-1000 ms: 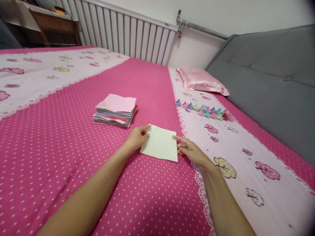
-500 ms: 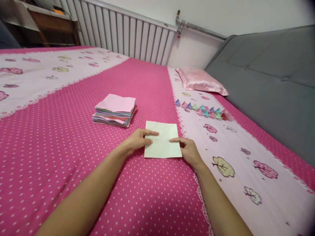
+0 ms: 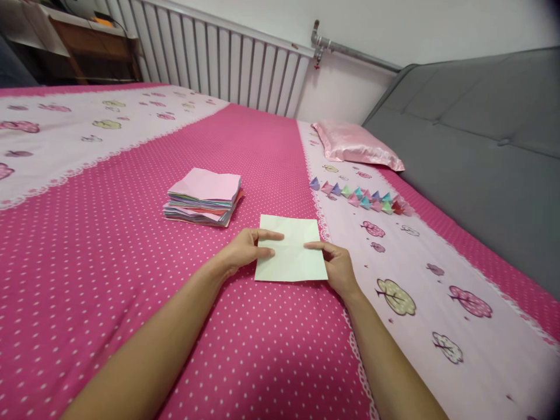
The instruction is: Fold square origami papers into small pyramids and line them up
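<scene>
A pale green square sheet of paper (image 3: 291,251) lies flat on the pink dotted bedspread (image 3: 131,245). My left hand (image 3: 245,249) rests on the sheet's left edge, forefinger and thumb stretched onto the paper. My right hand (image 3: 336,263) sits at the right edge, its forefinger pressing on the paper. Both hands hold the sheet down flat; neither lifts it. A stack of coloured paper squares (image 3: 203,196) with a pink sheet on top lies just beyond my left hand.
A row of several small folded paper shapes (image 3: 359,197) lies on the pale strip to the right. A pink satin pillow (image 3: 356,147) is behind them. A grey padded headboard (image 3: 472,146) runs along the right; a white radiator (image 3: 219,58) stands at the back.
The sheet has been turned from a skewed position to square with me. Both hands shifted onto its side edges and now press it flat.
</scene>
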The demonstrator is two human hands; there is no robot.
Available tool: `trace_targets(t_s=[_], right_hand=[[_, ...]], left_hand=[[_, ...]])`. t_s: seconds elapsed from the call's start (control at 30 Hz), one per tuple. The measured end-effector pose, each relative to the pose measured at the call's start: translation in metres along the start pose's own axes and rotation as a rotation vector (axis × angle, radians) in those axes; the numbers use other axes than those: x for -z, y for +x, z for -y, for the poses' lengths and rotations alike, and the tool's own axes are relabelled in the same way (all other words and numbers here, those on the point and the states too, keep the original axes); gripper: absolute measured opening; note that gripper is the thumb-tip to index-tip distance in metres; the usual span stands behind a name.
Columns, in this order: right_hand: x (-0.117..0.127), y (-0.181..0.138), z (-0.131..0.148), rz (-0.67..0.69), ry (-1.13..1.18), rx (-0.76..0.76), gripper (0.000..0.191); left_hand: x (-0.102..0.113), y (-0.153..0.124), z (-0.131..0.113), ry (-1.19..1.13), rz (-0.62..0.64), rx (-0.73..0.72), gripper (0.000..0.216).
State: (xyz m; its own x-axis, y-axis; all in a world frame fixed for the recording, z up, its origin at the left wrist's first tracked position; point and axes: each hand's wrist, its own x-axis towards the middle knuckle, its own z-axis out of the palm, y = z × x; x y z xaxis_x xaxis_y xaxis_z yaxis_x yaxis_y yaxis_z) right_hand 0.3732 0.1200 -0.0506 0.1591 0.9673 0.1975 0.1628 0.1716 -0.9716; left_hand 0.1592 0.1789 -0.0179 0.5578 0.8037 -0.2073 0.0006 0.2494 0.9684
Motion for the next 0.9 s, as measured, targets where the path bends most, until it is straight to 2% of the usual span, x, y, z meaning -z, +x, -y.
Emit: trace_targets(t_s=[0.17, 0.27, 0.37, 0.5, 0.63, 0.9], right_hand=[[0.0, 0.001, 0.006, -0.038, 0.19, -0.117, 0.028], [0.0, 0.0, 0.012, 0.03, 0.35, -0.178, 0.032], [-0.002, -0.002, 0.015, 0.065, 0.399, -0.16, 0.031], [-0.007, -0.005, 0.014, 0.031, 0.289, -0.097, 0.04], [-0.01, -0.004, 0.011, -0.003, 0.202, -0.033, 0.045], [-0.007, -0.005, 0.015, -0.12, -0.165, 0.19, 0.029]], left_hand=[[-0.001, 0.001, 0.001, -0.028, -0.019, -0.047, 0.042], [-0.002, 0.0, 0.0, -0.045, -0.033, -0.052, 0.042], [-0.003, 0.0, -0.001, -0.055, -0.035, -0.067, 0.045], [-0.005, 0.001, -0.002, -0.021, -0.049, -0.103, 0.047], [-0.007, 0.002, -0.001, 0.077, -0.073, -0.201, 0.045], [-0.008, 0.003, 0.002, 0.371, -0.17, -0.444, 0.036]])
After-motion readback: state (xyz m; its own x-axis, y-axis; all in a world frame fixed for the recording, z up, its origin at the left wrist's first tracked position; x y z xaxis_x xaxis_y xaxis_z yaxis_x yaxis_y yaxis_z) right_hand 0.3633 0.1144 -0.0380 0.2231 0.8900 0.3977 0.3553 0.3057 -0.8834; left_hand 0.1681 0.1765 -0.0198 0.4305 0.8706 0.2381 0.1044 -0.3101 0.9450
